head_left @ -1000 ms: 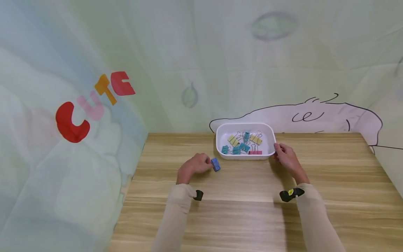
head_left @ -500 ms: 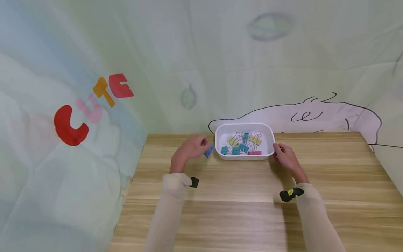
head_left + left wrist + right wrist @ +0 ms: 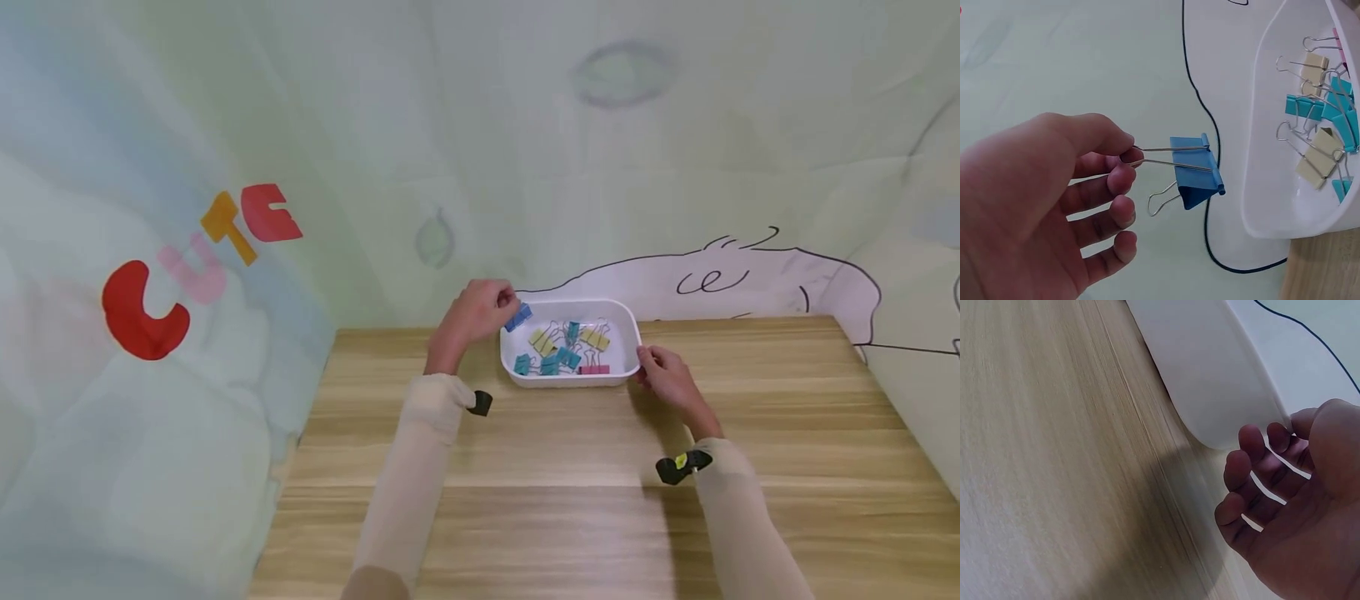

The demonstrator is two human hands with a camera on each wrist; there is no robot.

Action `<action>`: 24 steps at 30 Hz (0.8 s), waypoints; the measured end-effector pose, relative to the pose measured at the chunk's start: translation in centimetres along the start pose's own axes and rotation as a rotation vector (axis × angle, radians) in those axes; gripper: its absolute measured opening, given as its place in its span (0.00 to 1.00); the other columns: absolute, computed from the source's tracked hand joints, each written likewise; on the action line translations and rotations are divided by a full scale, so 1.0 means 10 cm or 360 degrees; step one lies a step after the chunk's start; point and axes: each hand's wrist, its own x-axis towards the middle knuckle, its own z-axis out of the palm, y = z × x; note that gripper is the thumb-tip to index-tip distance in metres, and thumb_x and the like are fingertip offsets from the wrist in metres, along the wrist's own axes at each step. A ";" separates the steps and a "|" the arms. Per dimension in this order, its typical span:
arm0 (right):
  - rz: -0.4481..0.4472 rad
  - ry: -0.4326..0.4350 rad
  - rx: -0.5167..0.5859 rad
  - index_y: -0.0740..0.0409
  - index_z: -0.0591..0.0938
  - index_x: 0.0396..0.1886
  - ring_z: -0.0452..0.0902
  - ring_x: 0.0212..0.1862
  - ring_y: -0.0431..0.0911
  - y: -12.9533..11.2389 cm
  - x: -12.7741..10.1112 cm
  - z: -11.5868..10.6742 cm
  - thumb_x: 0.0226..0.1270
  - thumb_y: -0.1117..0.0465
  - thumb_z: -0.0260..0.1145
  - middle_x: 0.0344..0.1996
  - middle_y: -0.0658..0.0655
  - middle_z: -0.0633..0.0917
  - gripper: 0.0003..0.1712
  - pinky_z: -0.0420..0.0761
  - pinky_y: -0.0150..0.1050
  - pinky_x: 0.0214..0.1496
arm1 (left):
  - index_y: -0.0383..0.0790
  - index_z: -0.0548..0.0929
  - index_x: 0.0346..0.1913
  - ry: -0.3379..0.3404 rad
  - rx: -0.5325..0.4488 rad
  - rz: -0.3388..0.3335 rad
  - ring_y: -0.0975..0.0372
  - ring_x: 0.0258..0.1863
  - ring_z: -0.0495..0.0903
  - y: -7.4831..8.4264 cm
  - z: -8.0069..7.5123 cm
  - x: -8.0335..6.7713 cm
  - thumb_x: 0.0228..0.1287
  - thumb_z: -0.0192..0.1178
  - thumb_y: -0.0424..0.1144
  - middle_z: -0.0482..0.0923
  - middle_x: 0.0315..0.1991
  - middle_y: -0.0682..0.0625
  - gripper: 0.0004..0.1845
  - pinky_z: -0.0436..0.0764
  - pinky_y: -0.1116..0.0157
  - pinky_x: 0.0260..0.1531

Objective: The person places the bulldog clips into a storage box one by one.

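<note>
My left hand is raised over the left rim of a white tray and pinches the wire handles of a blue binder clip. In the left wrist view, the left hand holds those handles between thumb and forefinger. There the blue clip hangs just left of the tray. Several yellow, teal and pink clips lie inside the tray. My right hand holds the tray's front right corner. In the right wrist view, the thumb of the right hand lies at the rim and its fingers curl beside the tray wall.
The tray stands at the far edge of a wooden table, close to a pale cloth backdrop. The backdrop also hangs along the table's left side, with coloured letters on it.
My left hand lifted the blue clip off the table and carried it away and to the right, up over the tray's left rim. The right hand stayed at the tray's corner.
</note>
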 end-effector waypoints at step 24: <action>-0.0134 0.0014 -0.0312 0.66 0.78 0.44 0.74 0.35 0.52 -0.08 -0.02 -0.10 0.87 0.44 0.45 0.34 0.60 0.81 0.29 0.75 0.40 0.35 | 0.40 0.81 0.52 -0.0024 0.0082 -0.0069 0.56 0.45 0.77 -0.06 0.02 -0.06 0.77 0.55 0.43 0.81 0.45 0.48 0.12 0.80 0.59 0.47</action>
